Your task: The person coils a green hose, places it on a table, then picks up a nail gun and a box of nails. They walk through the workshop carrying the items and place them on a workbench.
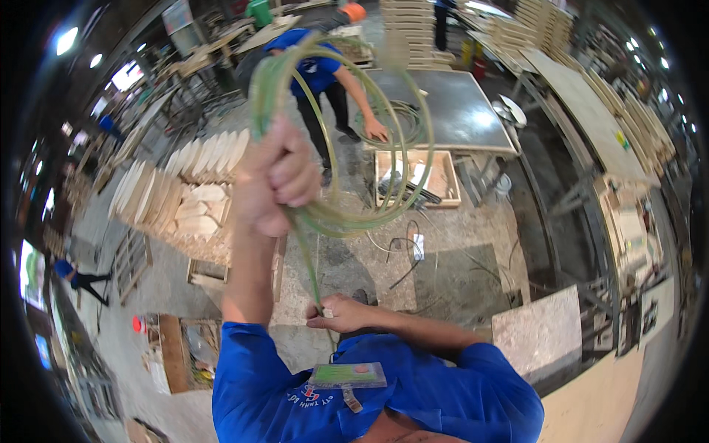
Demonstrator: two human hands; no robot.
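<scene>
My left hand (284, 173) is raised and closed around a coil of pale green, see-through hose (425, 159). Several loops fan out to its right, some blurred by motion. From that fist a length of the same hose runs down to my right hand (343, 313), whose fingers pinch it low in front of my chest. Beyond the loops a co-worker in a blue shirt (314, 74) bends forward. That person's hand (375, 129) reaches to another coil of hose (402, 118) at the dark-topped table's (458, 96) edge.
A wooden drawer (445, 177) with tools sits under the table. Stacked wooden pieces (210, 155) stand at the left. Thin black cables and a white card (419, 247) lie on the floor (458, 280). Long boards (591, 111) line the right side. A crate (177, 354) stands lower left.
</scene>
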